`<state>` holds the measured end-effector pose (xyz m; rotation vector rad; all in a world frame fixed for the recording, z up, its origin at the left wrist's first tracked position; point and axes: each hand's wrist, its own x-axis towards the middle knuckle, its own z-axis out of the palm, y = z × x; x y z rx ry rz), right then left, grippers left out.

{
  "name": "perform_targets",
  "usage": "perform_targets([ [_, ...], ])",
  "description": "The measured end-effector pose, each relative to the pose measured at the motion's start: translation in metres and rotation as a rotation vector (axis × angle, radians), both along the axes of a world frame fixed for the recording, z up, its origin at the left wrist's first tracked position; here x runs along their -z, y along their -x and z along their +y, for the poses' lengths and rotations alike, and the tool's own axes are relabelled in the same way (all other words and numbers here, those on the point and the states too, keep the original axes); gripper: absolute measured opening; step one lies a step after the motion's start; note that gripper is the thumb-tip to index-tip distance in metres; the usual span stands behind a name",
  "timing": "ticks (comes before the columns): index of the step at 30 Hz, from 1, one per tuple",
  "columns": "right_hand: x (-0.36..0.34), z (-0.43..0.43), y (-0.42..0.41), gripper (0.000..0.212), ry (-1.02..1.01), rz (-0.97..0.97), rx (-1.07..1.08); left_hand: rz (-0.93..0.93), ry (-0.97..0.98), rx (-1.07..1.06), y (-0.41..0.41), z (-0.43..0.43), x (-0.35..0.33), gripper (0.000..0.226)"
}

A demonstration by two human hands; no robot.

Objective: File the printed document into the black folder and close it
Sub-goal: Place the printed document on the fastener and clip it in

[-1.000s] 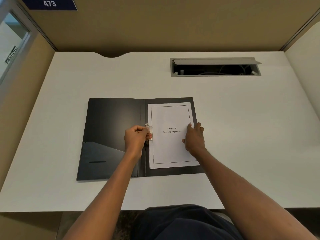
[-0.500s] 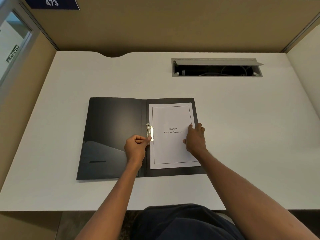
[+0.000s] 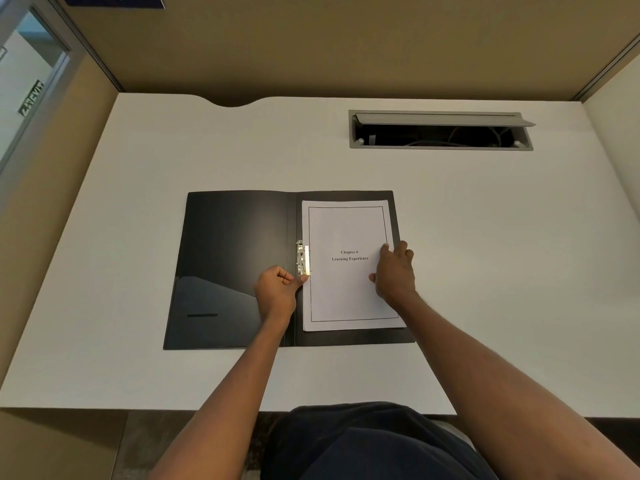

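The black folder (image 3: 232, 258) lies open and flat on the white desk (image 3: 485, 271). The printed document (image 3: 346, 289), titled "Chapter 6 Learning Experience", rests on the folder's right half. A silver metal clip (image 3: 302, 258) on the spine presses on the paper's left edge. My left hand (image 3: 277, 292) is curled into a loose fist just below the clip, thumb tip touching its lower end. My right hand (image 3: 394, 271) lies flat on the document's right edge, fingers spread, holding the sheet down.
A grey cable hatch (image 3: 440, 130) with its lid raised is set in the desk at the back right. Tan partition walls (image 3: 346, 46) enclose the desk at the back and sides. My dark-clothed lap (image 3: 374, 445) shows below the front edge.
My left hand has slid down from the clip's middle to its lower end. The clip lever now lies flat on the paper. My right hand has stayed put.
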<state>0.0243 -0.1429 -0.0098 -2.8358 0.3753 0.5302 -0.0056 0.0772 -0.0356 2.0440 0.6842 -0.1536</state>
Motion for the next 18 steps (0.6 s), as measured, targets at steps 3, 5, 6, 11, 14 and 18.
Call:
perform_targets([
  [3, 0.0002, -0.0005, -0.0001, 0.075, -0.005, 0.004, 0.000, 0.004, -0.021, 0.005, -0.0001, 0.0001, 0.0003, 0.028],
  [5, 0.0005, -0.0008, 0.0000, 0.075, -0.002, 0.004, -0.003, 0.008, -0.039, 0.010, -0.0003, 0.0000, 0.0004, 0.028],
  [6, 0.0008, -0.0010, 0.0001, 0.075, -0.003, 0.003, -0.002, 0.009, -0.047, 0.015, -0.0004, 0.0000, 0.0005, 0.027],
  [11, 0.0022, -0.0015, 0.0003, 0.076, 0.000, -0.001, -0.005, 0.014, -0.070, 0.021, -0.0003, -0.0010, 0.0001, 0.028],
  [14, 0.0028, -0.0018, 0.0006, 0.077, -0.002, -0.004, -0.006, 0.012, -0.081, 0.018, -0.0003, -0.0026, -0.0009, 0.028],
  [18, 0.0038, -0.0021, 0.0011, 0.076, -0.003, -0.004, -0.009, 0.017, -0.079, 0.018, -0.0010, -0.0028, -0.0007, 0.027],
])
